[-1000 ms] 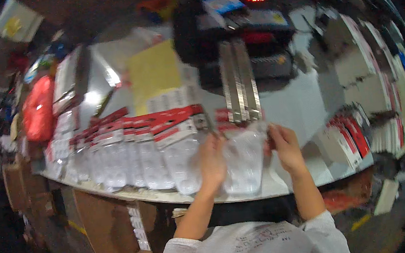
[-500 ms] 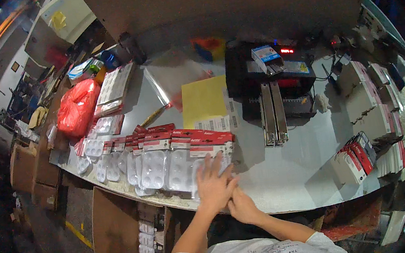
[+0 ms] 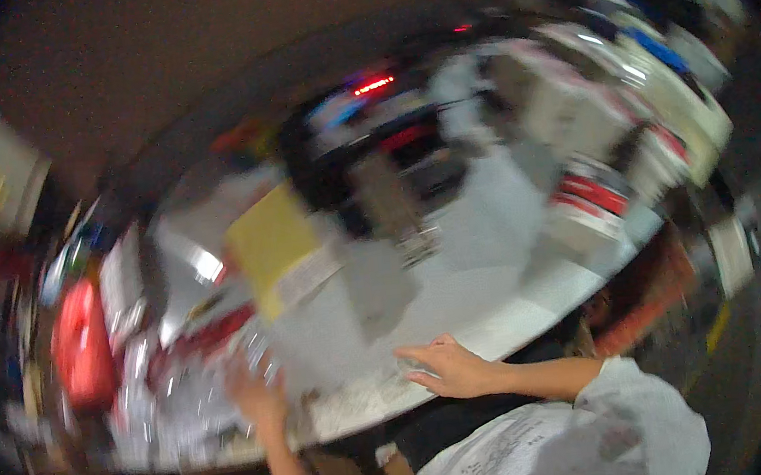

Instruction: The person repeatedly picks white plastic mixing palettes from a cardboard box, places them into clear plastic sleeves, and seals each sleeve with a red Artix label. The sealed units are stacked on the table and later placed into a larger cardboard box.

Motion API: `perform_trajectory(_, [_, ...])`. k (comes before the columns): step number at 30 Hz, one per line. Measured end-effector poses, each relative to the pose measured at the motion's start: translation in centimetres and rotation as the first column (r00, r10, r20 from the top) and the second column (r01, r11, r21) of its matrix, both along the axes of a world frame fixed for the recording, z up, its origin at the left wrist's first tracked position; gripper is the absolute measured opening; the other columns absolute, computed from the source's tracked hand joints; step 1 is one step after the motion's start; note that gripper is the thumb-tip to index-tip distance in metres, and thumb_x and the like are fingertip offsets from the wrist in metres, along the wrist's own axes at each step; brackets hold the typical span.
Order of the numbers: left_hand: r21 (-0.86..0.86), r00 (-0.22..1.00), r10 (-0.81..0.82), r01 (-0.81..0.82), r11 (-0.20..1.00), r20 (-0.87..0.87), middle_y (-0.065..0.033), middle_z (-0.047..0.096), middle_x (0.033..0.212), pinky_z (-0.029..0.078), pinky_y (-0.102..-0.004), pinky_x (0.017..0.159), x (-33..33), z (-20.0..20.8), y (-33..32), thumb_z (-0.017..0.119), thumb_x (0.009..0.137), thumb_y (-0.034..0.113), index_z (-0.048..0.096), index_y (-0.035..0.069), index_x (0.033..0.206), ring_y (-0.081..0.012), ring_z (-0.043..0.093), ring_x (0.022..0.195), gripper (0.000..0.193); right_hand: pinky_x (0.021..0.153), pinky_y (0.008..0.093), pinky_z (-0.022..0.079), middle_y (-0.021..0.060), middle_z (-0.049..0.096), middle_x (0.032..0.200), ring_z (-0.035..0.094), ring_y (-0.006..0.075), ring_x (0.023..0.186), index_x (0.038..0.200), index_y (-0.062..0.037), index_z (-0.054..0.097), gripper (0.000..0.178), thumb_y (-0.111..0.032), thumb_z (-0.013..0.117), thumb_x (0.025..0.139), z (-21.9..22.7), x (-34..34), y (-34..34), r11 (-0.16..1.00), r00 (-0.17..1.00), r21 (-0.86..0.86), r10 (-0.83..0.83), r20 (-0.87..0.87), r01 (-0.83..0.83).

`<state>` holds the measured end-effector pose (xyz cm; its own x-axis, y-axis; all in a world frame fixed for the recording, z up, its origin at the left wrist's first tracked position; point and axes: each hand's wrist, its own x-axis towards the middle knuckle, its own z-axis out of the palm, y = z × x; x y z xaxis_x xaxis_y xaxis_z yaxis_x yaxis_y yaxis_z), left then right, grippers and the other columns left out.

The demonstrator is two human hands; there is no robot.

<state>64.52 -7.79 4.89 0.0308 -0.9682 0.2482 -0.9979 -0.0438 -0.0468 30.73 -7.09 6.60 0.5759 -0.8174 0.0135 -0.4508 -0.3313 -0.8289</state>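
My left hand [image 3: 258,394] is smeared by motion at the right end of a row of clear-bagged white plastic trays with red header cards [image 3: 182,379]. Whether it touches them cannot be made out. My right hand [image 3: 450,366] is over the table's front edge, its index finger stretched out and the thumb apart. Between those two is a small greyish patch, too blurred to tell from the tabletop. A yellow sheet [image 3: 271,241] with a white label strip lies beyond my left hand. Behind my right hand is a black machine with a lit red display [image 3: 374,85] and metal arms [image 3: 385,191].
At right stand stacked cartons [image 3: 561,98] and a box with red-and-white cards [image 3: 590,201]. A red plastic bag [image 3: 83,347] sits at far left beside a flat pack [image 3: 123,283]. The pale table [image 3: 484,254] has a curved-looking front edge, with an open carton [image 3: 646,288] below right.
My view has swung to the right and tilted. My hands, together over the bagged trays before, are now apart: the left by the trays, the right farther right near the edge.
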Motion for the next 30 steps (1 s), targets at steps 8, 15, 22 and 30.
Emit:
perform_trajectory(8, [-0.079, 0.957, -0.151, 0.136, 0.988, -0.248, -0.0132, 0.039, 0.136, 0.029, -0.0448, 0.101, -2.0, 2.1, -5.0, 0.052, 0.085, 0.033, 0.049, 0.011, 0.123, -0.03, 0.036, 0.126, 0.044, 0.065, 0.0256, 0.045, 0.0058, 0.061, 0.075, 0.058, 0.0125, 0.068, 0.076, -0.0035, 0.06, 0.008, -0.006, 0.057, 0.083, 8.2, -27.2, 3.6, 0.168, 0.365, -0.477, -0.859, 0.358, 0.863])
perform_trajectory(15, [0.053, 0.935, -0.352, 0.354, 0.934, -0.048, -0.0149, 0.048, 0.122, 0.037, -0.0448, 0.095, -14.7, 0.7, 0.0, 0.051, 0.088, 0.027, 0.053, 0.009, 0.114, -0.0302, 0.046, 0.113, 0.031, 0.071, 0.0363, 0.045, 0.0132, 0.058, 0.083, 0.057, 0.028, 0.076, 0.087, -0.0025, 0.059, 0.026, -0.026, 0.064, 0.08, 8.8, -45.3, -2.5, -0.246, -0.136, -0.47, -0.957, 0.255, 0.848])
perform_trajectory(22, [-0.077, 0.402, -0.84, 0.886, 0.458, -0.364, -0.02, 0.054, 0.11, 0.045, -0.0487, 0.087, -31.1, 0.4, 0.8, 0.058, 0.087, 0.014, 0.053, 0.002, 0.105, -0.0382, 0.054, 0.096, 0.023, 0.078, 0.037, 0.036, 0.0067, 0.059, 0.074, 0.058, 0.024, 0.079, 0.087, -0.0089, 0.061, 0.015, -0.021, 0.061, 0.078, 1.9, -43.6, 2.8, -0.11, 0.058, -0.748, -0.979, 0.195, 0.654])
perform_trajectory(30, [0.031, 0.186, -0.849, 0.98, 0.197, -0.495, -0.0163, 0.041, 0.131, 0.033, -0.0465, 0.096, -37.7, -1.2, -1.1, 0.071, 0.072, 0.023, 0.046, 0.007, 0.118, -0.037, 0.037, 0.122, 0.054, 0.075, 0.0467, 0.044, 0.0235, 0.054, 0.1, 0.055, 0.0417, 0.09, 0.101, 0.0007, 0.053, 0.037, -0.031, 0.051, 0.082, -5.9, -32.2, 37.1, -0.456, -0.556, -0.337, -0.531, -0.64, 0.824])
